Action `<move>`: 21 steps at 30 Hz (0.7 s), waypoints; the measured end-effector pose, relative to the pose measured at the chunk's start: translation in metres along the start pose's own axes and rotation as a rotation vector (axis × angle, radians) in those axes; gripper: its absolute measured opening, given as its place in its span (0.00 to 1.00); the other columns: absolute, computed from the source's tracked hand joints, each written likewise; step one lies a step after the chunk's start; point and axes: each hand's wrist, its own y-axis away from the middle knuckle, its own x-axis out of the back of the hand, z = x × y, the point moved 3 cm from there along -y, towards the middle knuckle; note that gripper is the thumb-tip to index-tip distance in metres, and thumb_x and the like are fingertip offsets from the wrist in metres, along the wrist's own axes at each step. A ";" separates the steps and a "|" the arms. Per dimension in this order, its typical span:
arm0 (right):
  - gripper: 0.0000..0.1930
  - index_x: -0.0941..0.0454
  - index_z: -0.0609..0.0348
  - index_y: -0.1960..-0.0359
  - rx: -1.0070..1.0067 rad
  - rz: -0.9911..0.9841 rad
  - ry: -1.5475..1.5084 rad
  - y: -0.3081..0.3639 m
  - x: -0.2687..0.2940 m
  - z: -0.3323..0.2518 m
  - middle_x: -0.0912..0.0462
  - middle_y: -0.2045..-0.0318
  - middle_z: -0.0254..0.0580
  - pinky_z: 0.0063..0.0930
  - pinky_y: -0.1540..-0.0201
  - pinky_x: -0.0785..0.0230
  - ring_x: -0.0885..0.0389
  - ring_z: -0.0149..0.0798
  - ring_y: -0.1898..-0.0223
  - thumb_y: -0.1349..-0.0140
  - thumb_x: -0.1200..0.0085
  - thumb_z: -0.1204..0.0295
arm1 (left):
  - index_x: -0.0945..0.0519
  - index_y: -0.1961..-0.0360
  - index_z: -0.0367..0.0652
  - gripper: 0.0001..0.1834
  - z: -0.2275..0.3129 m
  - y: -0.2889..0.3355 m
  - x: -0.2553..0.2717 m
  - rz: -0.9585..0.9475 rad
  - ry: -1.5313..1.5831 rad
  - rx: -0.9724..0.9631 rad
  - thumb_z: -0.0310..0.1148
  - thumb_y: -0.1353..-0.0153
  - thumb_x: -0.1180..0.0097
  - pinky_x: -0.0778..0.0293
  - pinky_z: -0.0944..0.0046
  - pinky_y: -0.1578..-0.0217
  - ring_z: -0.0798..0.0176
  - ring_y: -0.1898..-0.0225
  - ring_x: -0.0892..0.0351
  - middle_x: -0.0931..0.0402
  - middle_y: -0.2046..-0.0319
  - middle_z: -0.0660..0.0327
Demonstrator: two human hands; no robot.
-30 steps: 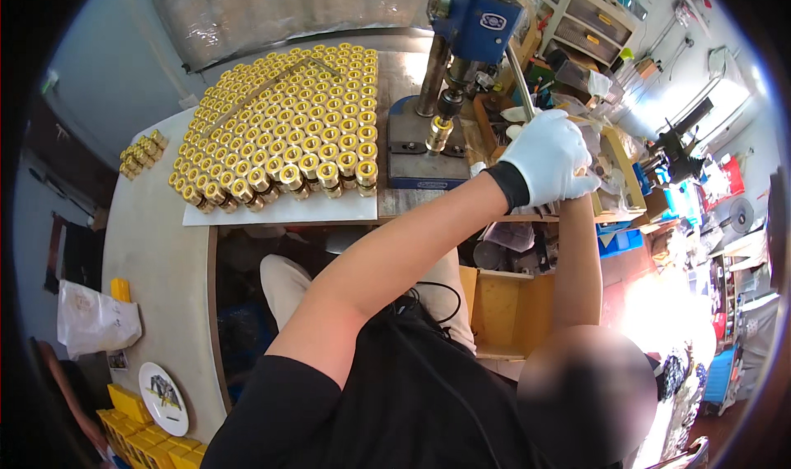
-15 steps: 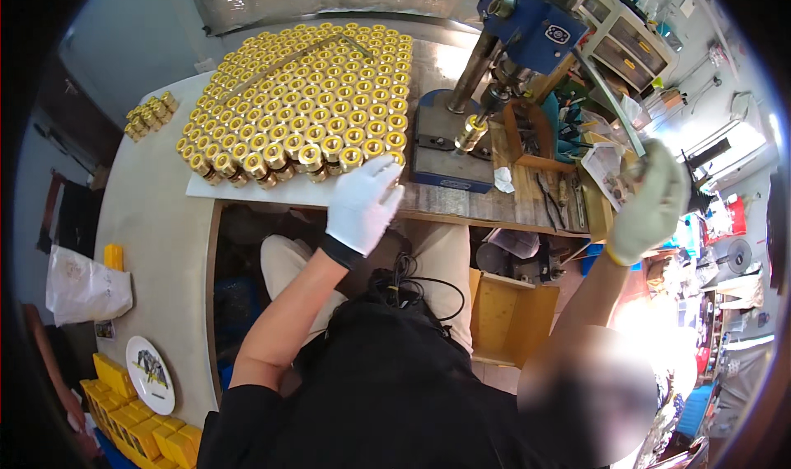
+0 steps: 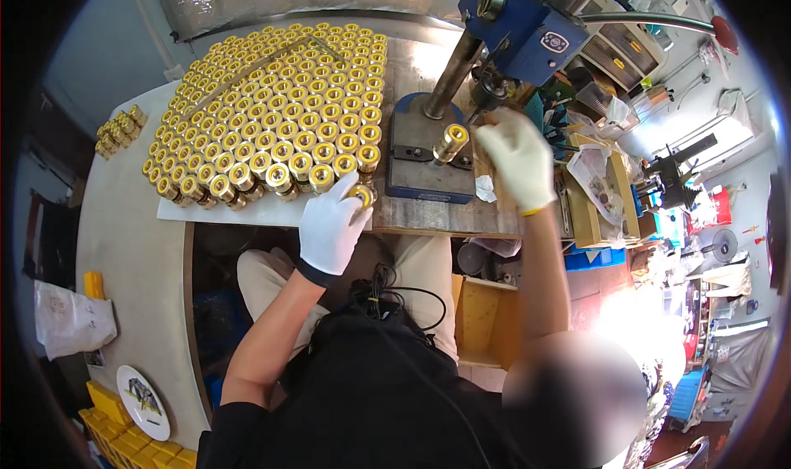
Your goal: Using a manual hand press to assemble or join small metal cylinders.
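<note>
My left hand (image 3: 326, 236), in a white glove, is closed on a brass fitting (image 3: 361, 195) at the near right corner of a large block of upright brass fittings (image 3: 272, 131). My right hand (image 3: 517, 157), also gloved, has its fingers apart beside the spindle (image 3: 490, 90) of a blue bench press (image 3: 517, 32). Just left of those fingers, another brass fitting (image 3: 451, 142) stands tilted over the press base (image 3: 428, 180), not touched by the hand as far as I can see. The press lever (image 3: 659, 17) sticks out to the right, with a red knob.
A thin metal bar (image 3: 247, 77) lies across the fittings. Smaller fittings (image 3: 121, 131) stand at the far left. Crumpled white paper (image 3: 485, 189) lies beside the press base. A white tray (image 3: 593, 176) sits right of my right hand. Yellow boxes (image 3: 124, 432) and a plate (image 3: 142, 403) are lower left.
My right hand has come off the press lever and moved left and down to the spindle. The lever has swung up. My left hand has taken hold of a fitting; the view has shifted slightly.
</note>
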 end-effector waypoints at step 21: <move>0.25 0.13 0.69 0.53 -0.187 -0.044 -0.150 0.050 -0.054 -0.036 0.07 0.61 0.47 0.29 0.51 0.19 0.10 0.32 0.59 0.43 0.23 0.59 | 0.16 0.41 0.38 0.23 -0.042 0.069 0.027 0.313 0.831 0.625 0.19 0.39 0.29 0.21 0.66 0.43 0.66 0.45 0.18 0.22 0.44 0.60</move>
